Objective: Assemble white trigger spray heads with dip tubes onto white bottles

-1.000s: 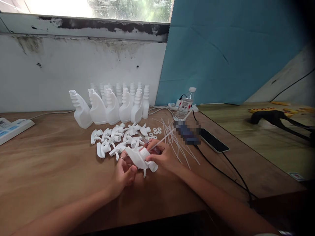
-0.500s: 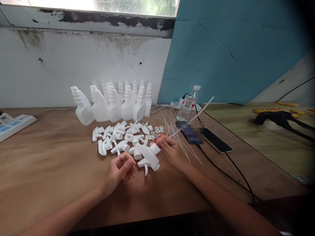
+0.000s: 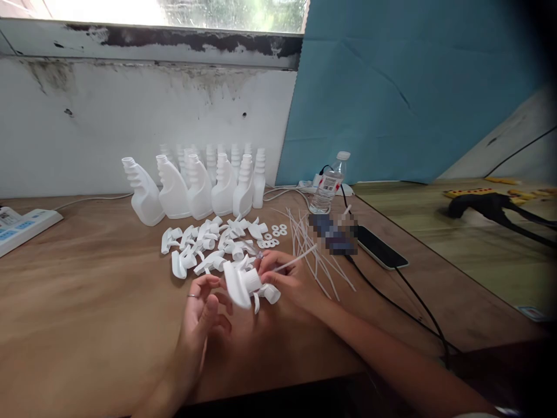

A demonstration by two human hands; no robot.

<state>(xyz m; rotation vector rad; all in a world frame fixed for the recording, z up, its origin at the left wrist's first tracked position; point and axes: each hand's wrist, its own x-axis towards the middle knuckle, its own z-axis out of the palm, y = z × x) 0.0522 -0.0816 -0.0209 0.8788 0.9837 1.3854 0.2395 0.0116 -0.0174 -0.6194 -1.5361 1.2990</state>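
A white trigger sprayer head is held up between my hands, its round collar against the fingers of my right hand. That hand is closed on it, and a thin white tube sticks out of the same grip toward the upper right. My left hand, a ring on one finger, is just left of the sprayer head with fingers curved and apart, holding nothing. Behind both hands lies a pile of similar sprayer heads. One more sprayer head rests on the table, partly hidden below the held one.
White empty bottles stand in rows by the wall. Small white washers and loose thin tubes lie to the right. Beyond are a clear water bottle, a phone with cables, and a power strip far left.
The held sprayer head has shifted left and turned, its collar now by my right fingers. My left hand has opened and turned toward it. The tube has tilted lower with my right hand.
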